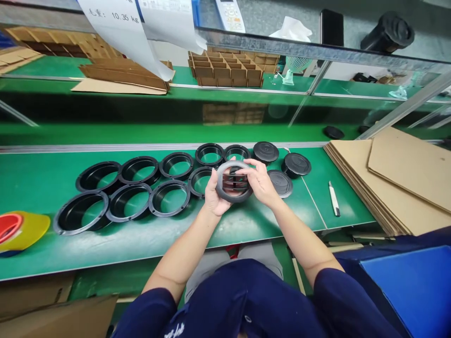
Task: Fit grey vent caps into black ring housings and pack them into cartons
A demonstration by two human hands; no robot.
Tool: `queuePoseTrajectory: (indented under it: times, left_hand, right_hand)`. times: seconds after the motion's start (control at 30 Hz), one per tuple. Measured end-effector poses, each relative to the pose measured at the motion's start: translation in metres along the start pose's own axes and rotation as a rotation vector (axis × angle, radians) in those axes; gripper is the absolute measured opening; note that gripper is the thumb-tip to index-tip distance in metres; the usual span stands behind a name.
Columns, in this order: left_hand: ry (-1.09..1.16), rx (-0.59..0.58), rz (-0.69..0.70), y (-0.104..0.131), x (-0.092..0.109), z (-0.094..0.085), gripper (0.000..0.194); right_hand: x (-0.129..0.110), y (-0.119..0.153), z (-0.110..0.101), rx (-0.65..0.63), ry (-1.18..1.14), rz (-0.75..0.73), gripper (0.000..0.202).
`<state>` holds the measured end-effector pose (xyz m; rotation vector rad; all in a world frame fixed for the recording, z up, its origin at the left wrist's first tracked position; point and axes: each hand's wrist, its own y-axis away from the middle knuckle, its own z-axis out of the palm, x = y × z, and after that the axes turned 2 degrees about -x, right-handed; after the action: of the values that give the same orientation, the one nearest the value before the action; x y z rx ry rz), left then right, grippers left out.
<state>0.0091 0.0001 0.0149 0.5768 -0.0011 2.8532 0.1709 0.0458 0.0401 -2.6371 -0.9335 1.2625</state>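
Observation:
A round black air vent with slats across its middle (pixel 235 182) is held up over the green bench. My left hand (pixel 215 196) grips its left side and underside, thumb along the rim. From the right, my right hand (pixel 260 182) has its fingers on the vent's rim and slats; the exact fingertip contact is partly hidden. Several open black rings (pixel 171 198) lie in two rows to the left, the closest ones beside and behind my left hand. Right of my right hand sit three black round pieces with closed faces, among them a ribbed disc (pixel 281 184) and a capped one (pixel 296 165).
A white utility knife (pixel 334 199) lies on the right, beside stacked cardboard sheets (pixel 394 178). A yellow tape roll (pixel 33 230) stands at the left edge. Cardboard dividers (pixel 227 70) sit behind the bench. An overhead shelf (pixel 275 41) carries a phone (pixel 331 28) and hanging paper labels.

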Motion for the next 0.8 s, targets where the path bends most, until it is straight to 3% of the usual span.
queuePoseTrajectory:
  times: [0.2, 0.53, 0.63, 0.8]
  left_hand:
    - [0.036, -0.041, -0.018, -0.001, 0.002, 0.001, 0.075]
    - [0.116, -0.025, -0.039, 0.0, 0.004, 0.005, 0.072]
    - [0.116, -0.001, -0.045, -0.001, 0.004, 0.004, 0.071]
    - [0.096, 0.125, 0.005, -0.005, -0.002, 0.001, 0.061]
  right_hand:
    - [-0.01, 0.0, -0.008, 0.059, -0.359, 0.145, 0.066]
    - [-0.01, 0.013, -0.007, 0.057, -0.266, 0.124, 0.063]
    - [-0.008, 0.016, -0.006, 0.021, -0.132, 0.069, 0.068]
    - [-0.002, 0.024, -0.005, -0.137, 0.327, -0.195, 0.067]
